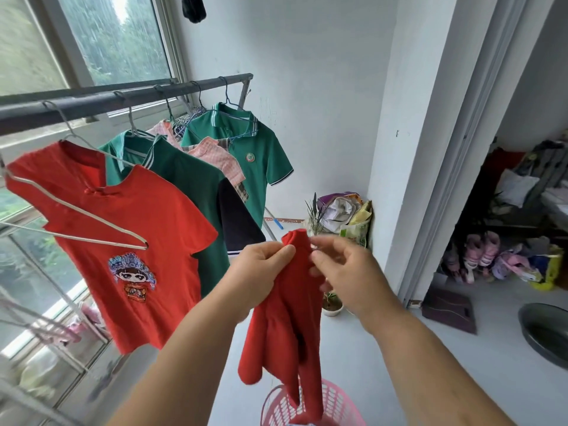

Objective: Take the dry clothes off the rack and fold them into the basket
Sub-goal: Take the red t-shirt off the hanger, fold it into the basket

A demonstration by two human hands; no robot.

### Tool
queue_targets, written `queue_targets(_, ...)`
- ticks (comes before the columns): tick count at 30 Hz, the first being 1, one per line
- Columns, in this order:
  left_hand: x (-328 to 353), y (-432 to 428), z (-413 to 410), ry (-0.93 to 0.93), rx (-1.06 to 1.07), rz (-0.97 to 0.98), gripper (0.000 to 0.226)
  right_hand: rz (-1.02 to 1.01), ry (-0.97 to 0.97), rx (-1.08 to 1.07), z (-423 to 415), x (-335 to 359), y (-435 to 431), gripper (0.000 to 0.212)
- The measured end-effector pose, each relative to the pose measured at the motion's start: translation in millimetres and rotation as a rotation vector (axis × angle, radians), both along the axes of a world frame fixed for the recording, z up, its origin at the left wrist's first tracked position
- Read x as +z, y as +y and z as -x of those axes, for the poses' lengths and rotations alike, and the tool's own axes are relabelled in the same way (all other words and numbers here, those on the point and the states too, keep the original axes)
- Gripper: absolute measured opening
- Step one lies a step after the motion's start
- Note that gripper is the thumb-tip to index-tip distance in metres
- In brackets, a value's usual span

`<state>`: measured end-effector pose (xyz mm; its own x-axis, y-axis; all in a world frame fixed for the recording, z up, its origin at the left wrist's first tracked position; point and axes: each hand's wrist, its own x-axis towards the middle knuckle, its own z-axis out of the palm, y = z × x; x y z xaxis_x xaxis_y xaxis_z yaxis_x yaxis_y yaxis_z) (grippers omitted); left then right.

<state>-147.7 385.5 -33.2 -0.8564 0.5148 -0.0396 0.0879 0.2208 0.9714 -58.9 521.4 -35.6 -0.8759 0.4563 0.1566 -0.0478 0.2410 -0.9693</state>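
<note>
Dangling between both raised hands is a small red garment; the left hand pinches its top edge tight between thumb and fingers, while the right hand sits just beside it with fingers loosely curled at the cloth, and I cannot tell whether they truly grip; the lower end of the garment hangs over the pink basket, which stands on the floor directly below and is cut off by the bottom edge. Off to the left the rack bar runs along the window; hanging from it on wire hangers are a red shirt with a cartoon patch, two green polo shirts and a pink checked piece squeezed between them; a patterned item behind is mostly hidden, so I count at least five garments on the bar. An empty wire hanger lies across the red shirt's front. Past the hands a small potted plant sits on the floor, partly blocked by the right hand; bags crowd the corner; a dark basin is cut off at the right edge; shoes lie jumbled in the doorway, too cluttered to count.
</note>
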Motion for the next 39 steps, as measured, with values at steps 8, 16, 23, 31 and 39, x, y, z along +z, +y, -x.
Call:
queue_targets(8, 38, -20, -2, 0.071, -0.29, 0.01, 0.023, 0.296, -0.064, 0.44, 7, 1, 39, 0.105)
queue_targets(16, 34, -31, -1, 0.088, -0.332, 0.029, 0.034, 0.437, -0.137, 0.489, 2, 1, 25, 0.052)
queue_targets(23, 11, -44, 7, 0.051, -0.239, -0.094, 0.029, 0.399, -0.005, 0.368, 2, 16, 15, 0.036)
queue_targets(31, -25, -52, 12, 0.181, 0.08, 0.022, 0.045, 0.45, 0.083, 0.238, 4, 29, 30, 0.037)
queue_targets(39, -35, -28, 9, 0.212, 0.058, -0.019, 0.012, 0.41, 0.083, 0.31, -1, 37, 40, 0.049)
